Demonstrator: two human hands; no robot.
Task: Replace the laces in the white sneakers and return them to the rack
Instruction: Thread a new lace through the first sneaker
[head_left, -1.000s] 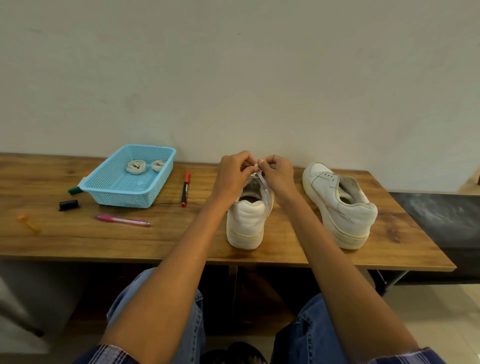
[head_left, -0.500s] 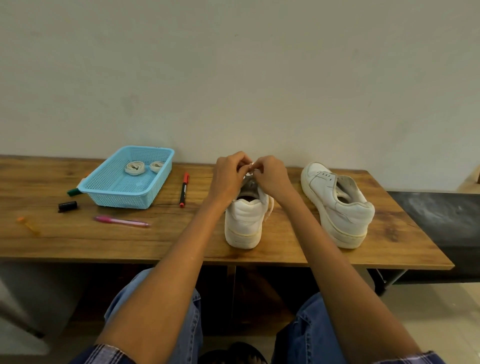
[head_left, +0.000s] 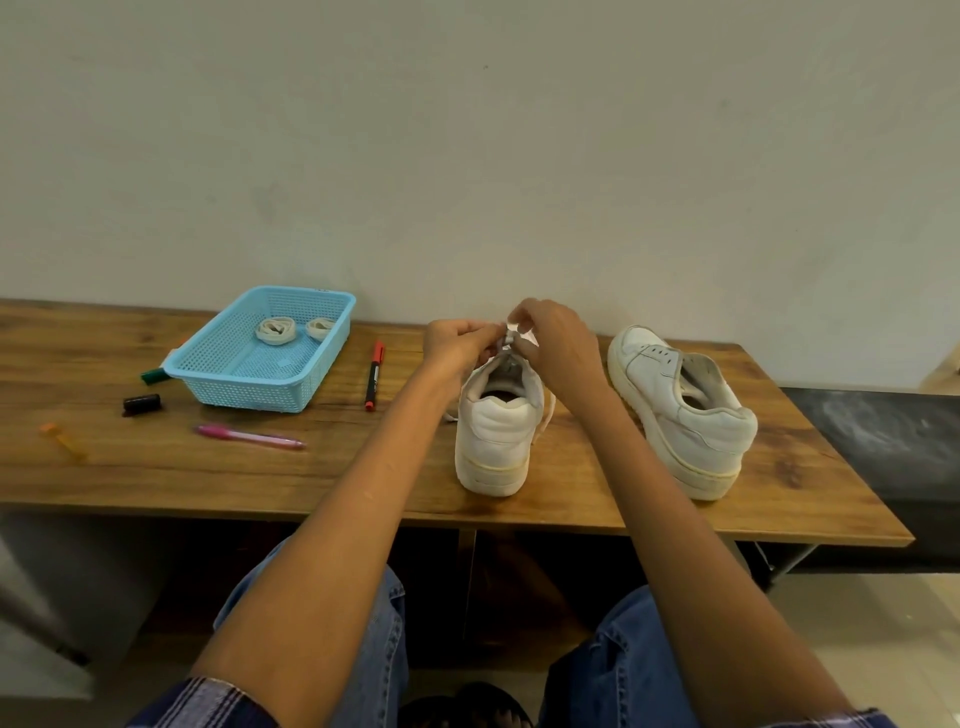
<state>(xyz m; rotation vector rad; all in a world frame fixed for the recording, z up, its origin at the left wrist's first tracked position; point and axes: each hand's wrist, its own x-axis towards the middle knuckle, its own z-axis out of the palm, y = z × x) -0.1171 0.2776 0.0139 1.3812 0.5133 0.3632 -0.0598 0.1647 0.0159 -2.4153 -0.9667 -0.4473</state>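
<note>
Plain pale wall behind, meeting the back edge of a wooden counter (head_left: 571, 499) whose near edge runs just above the person's denim knees. Bare wood lies along that near edge at 7 o'clock.

Centre of the counter: one white sneaker (head_left: 496, 441), upright, heel toward the person and close to the near edge. Second sneaker (head_left: 680, 410) at 3 o'clock from it, apart, heel angled toward the right corner, no lace visible in it.

At 10 o'clock, a blue basket (head_left: 208, 364) against the wall with two rolled laces (head_left: 275, 330) inside. A red marker (head_left: 374, 374) lies between basket and centre sneaker; a pink pen (head_left: 249, 437), black cap (head_left: 141, 403) and orange piece (head_left: 62, 440) sit toward the left.

Both forearms reach forward over the near edge. Left hand (head_left: 457, 345) and right hand (head_left: 556, 338) meet above the centre sneaker's tongue, each grip closed, pinching a lace end (head_left: 511, 338) between fingertips.
</note>
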